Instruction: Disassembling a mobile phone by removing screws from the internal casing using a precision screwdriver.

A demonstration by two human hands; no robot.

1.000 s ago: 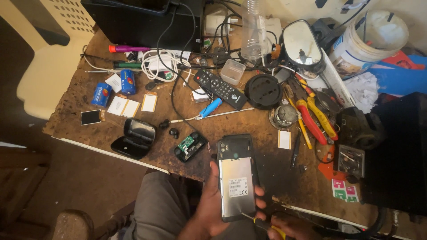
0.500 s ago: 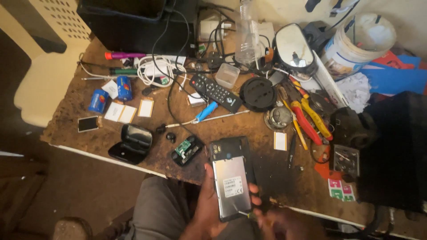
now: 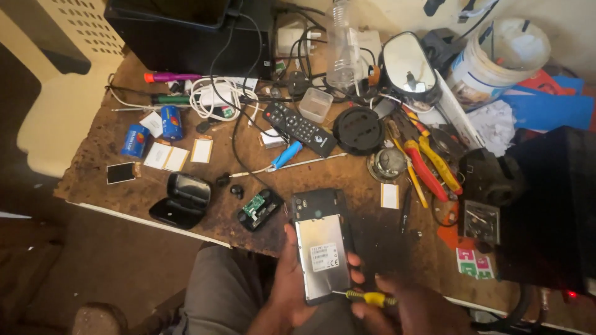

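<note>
My left hand [image 3: 287, 286] grips an opened mobile phone [image 3: 321, 245] with its back cover off, showing a silver battery with a white label. The phone is held at the near edge of the wooden workbench [image 3: 93, 167]. My right hand [image 3: 410, 307] holds a small screwdriver with a yellow and black handle [image 3: 370, 298], its thin shaft pointing left and touching the phone's lower right edge.
The bench is cluttered: an open black earbud case [image 3: 182, 198], a small circuit module [image 3: 259, 209], a black remote [image 3: 300, 129], red and yellow pliers [image 3: 428, 164], a blue-handled screwdriver [image 3: 287, 155], a mirror [image 3: 406, 64], a white bucket [image 3: 496, 59], cables and batteries [image 3: 153, 129].
The view has shifted, so the bench sits slightly lower in frame. My right hand and the yellow screwdriver have come more into view at the phone's lower right edge.
</note>
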